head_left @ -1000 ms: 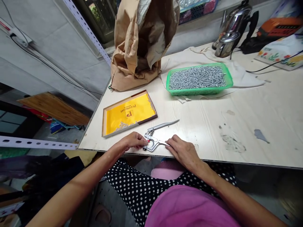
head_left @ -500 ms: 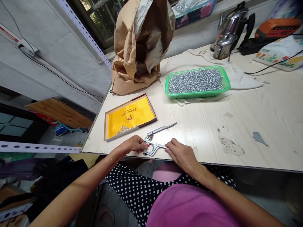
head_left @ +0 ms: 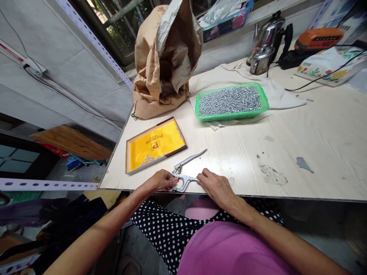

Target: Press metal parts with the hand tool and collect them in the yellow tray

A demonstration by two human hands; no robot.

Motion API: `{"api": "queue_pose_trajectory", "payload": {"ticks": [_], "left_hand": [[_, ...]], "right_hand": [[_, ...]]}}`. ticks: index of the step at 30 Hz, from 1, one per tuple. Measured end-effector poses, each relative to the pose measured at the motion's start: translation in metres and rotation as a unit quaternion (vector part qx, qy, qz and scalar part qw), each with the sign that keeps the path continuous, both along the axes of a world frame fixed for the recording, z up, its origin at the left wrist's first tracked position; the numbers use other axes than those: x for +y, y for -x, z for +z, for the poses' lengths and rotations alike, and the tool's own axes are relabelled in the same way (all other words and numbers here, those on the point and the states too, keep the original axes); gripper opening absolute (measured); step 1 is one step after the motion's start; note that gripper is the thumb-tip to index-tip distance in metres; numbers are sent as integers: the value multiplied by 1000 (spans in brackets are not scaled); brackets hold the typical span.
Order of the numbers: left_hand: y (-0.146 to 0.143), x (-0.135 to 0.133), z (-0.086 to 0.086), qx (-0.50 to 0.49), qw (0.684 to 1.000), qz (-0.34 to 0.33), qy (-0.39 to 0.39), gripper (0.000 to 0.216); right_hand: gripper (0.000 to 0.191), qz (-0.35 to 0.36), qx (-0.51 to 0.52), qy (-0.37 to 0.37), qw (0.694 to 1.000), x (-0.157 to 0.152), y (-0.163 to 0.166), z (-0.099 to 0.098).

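Silver spring-loaded pliers lie by the table's front edge, with their handles spread apart and a coil spring between them. My right hand is closed on the tip of the lower handle. At the jaw end my left hand is closed in a pinch beside a small red part. Whatever sits between its fingertips is too small and covered to make out. Just beyond the left hand stands a shallow box with a yellow bottom and several small metal pieces in it.
A green basket full of small silvery metal pieces stands on a cloth farther back. Behind the shallow box is a large open brown paper bag. Metal pots, an orange device and a black cable are at the back right.
The view has shifted a little, so the things on the table appear slightly farther left. Both hands keep their places at the pliers, whose handles stay spread.
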State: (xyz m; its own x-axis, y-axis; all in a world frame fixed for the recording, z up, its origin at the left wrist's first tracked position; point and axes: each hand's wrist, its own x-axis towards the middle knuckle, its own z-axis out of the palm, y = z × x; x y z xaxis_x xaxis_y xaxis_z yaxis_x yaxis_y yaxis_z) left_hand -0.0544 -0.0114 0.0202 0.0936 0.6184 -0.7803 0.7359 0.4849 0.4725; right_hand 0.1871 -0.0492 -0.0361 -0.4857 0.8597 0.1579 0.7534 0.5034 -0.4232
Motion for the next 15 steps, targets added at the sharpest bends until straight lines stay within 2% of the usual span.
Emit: {"api": "queue_pose_trajectory", "payload": {"ticks": [7,12,15], "left_hand": [[-3,-10,3,-36,998,53,-10,40],[-4,-10,-6,30,999,-12,-44,31],[-3,-11,-10,35,998,-15,-52,29]], "right_hand": [[14,36,-28,23,999,6,-5,9],[15,34,-31,35,998,5,-3,9],[16,34,-34,43,998,4,-2,11]]}}
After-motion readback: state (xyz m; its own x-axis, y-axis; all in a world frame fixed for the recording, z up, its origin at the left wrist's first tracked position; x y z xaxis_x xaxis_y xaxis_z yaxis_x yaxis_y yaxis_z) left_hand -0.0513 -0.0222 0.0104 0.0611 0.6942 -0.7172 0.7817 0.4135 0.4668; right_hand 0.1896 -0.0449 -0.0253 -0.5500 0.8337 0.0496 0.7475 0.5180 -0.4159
